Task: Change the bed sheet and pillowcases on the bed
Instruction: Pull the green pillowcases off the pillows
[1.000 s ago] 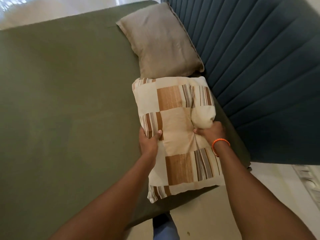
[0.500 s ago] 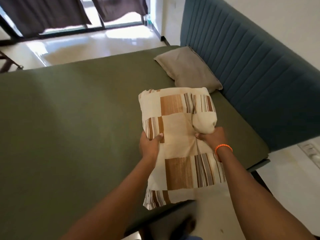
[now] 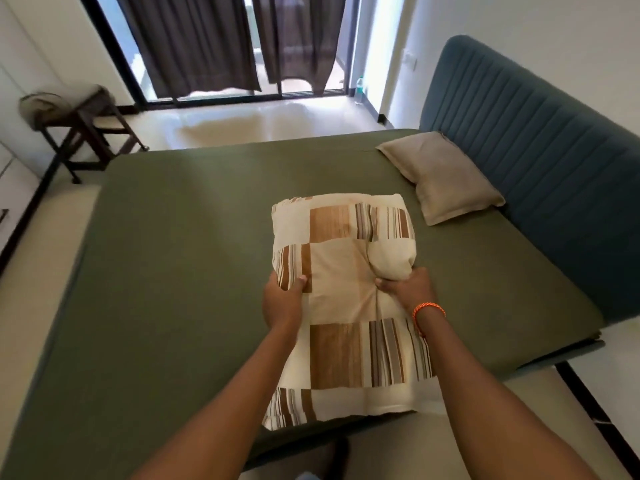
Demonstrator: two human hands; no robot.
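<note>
Mid-frame, the left hand (image 3: 282, 301) and right hand (image 3: 408, 289) both grip the patchwork pillow (image 3: 343, 271) (cream and brown) over the green bed (image 3: 173, 254).

No text, label, brand, number or sign can be read anywhere.

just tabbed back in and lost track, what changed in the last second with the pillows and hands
The patterned pillow came away from the grey pillow by the headboard, drawn towards the person and the bed's near edge; a stretch of green sheet now shows between the two. The view also lifted, showing more of the room. Unchanged: the left hand and right hand grip the patterned pillow at the same spots, and the grey pillow lies where it was.
</note>
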